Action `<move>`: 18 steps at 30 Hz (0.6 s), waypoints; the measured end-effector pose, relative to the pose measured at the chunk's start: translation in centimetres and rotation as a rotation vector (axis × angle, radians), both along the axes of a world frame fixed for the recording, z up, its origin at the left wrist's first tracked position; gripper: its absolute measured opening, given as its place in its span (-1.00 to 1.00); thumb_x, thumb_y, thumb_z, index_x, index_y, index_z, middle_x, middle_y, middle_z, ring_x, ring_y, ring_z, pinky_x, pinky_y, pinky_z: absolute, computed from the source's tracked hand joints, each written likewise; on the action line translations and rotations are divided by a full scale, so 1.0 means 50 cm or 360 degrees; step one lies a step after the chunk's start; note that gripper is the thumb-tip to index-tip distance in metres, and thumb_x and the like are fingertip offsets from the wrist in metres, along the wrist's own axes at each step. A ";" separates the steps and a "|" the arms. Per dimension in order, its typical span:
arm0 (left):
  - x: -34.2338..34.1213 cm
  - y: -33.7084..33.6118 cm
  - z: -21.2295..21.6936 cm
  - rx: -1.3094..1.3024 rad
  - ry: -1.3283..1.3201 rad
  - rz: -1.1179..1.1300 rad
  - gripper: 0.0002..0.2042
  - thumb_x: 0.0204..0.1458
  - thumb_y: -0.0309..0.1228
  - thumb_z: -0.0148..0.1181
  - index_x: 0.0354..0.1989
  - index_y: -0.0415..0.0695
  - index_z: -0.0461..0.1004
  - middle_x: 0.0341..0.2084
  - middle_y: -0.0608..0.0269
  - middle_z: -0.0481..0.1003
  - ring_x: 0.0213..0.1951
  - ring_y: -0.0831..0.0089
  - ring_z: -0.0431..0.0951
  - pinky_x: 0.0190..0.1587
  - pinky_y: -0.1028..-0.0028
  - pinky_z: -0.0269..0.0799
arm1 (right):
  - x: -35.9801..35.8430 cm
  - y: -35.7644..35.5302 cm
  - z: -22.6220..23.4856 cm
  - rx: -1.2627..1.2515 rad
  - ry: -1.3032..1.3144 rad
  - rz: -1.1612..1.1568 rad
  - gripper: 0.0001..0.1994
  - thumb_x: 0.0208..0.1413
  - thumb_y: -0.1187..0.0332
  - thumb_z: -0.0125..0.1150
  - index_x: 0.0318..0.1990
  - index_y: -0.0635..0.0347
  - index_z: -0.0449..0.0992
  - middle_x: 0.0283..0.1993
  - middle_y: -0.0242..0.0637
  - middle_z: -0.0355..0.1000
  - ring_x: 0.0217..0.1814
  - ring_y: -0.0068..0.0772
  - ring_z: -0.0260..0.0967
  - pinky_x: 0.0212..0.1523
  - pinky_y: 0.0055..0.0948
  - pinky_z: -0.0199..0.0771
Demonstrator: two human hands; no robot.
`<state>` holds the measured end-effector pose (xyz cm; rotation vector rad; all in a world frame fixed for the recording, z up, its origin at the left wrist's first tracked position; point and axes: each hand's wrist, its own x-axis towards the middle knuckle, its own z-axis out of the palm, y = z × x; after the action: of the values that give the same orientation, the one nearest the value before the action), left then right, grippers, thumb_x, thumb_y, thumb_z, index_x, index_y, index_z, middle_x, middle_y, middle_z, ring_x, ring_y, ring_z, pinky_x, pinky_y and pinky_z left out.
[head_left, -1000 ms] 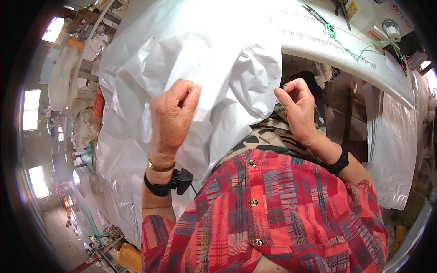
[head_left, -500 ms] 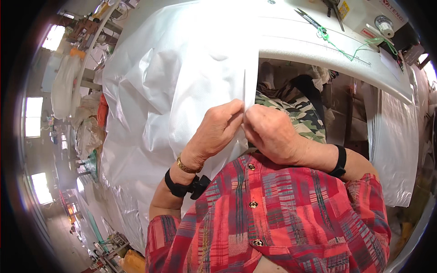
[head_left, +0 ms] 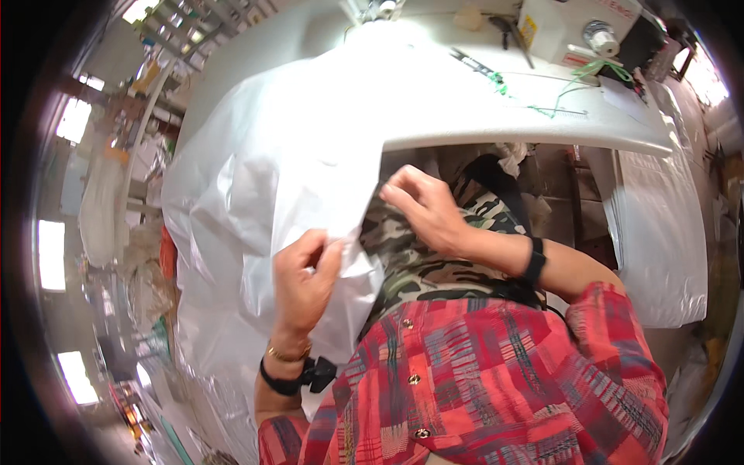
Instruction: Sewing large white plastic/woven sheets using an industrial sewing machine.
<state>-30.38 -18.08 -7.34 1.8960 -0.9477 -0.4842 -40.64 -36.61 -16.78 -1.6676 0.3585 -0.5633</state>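
A large glossy white plastic sheet spreads over the left of the table and hangs down at my left side, creased and bright under a lamp. My left hand is closed in a pinch on this sheet near its right edge. To the right of that edge, above my camouflage-patterned lap, my right hand is curled with thumb and fingertips together. Its fingertips are slightly blurred beside the sheet edge. Whether anything small is between them, I cannot make out.
On the white sewing table lie small snips with green cord attached. A sewing machine head with a round knob stands at the back right. Folded white sheets hang at the right. Racks and bundled material fill the far left.
My hands were together at the sheet's edge and are now apart. The left has drawn down and leftward with the sheet, and the right has come off the edge. The view has shifted.
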 end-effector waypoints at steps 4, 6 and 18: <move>0.013 -0.017 0.108 -0.0037 -0.0448 -0.0126 -0.93 0.10 -0.57 0.16 -0.34 -0.33 0.48 -0.65 0.33 0.38 -0.58 0.67 0.28 -0.51 0.60 0.23 | 0.162 0.034 0.003 -0.0252 0.0038 0.0039 -0.77 0.15 0.34 0.18 -0.13 0.30 0.56 -0.24 -0.22 0.54 -0.20 -0.45 0.46 -0.14 -0.42 0.47; 0.010 -0.024 0.144 0.0105 -0.0372 -0.0293 -0.94 0.10 -0.56 0.14 -0.33 -0.30 0.49 -0.64 0.22 0.41 -0.60 0.56 0.35 -0.50 0.53 0.29 | 0.160 0.037 0.002 -0.0231 -0.0001 0.0076 -0.76 0.15 0.33 0.18 -0.13 0.31 0.56 -0.26 -0.21 0.55 -0.22 -0.45 0.47 -0.16 -0.42 0.47; -0.026 0.005 -0.027 0.0061 -0.0776 -0.0394 -0.96 0.04 -0.51 0.15 -0.38 -0.22 0.47 -0.59 0.05 0.44 -0.52 0.08 0.49 -0.47 0.28 0.35 | 0.110 -0.032 0.041 0.0200 0.0494 0.0614 -0.71 0.17 0.27 0.09 -0.15 0.35 0.55 -0.42 -0.18 0.54 -0.38 -0.44 0.50 -0.29 -0.36 0.51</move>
<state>-31.67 -17.83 -8.69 1.9810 -1.5120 -0.1795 -35.13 -38.22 -14.73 -1.6476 0.2779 0.0061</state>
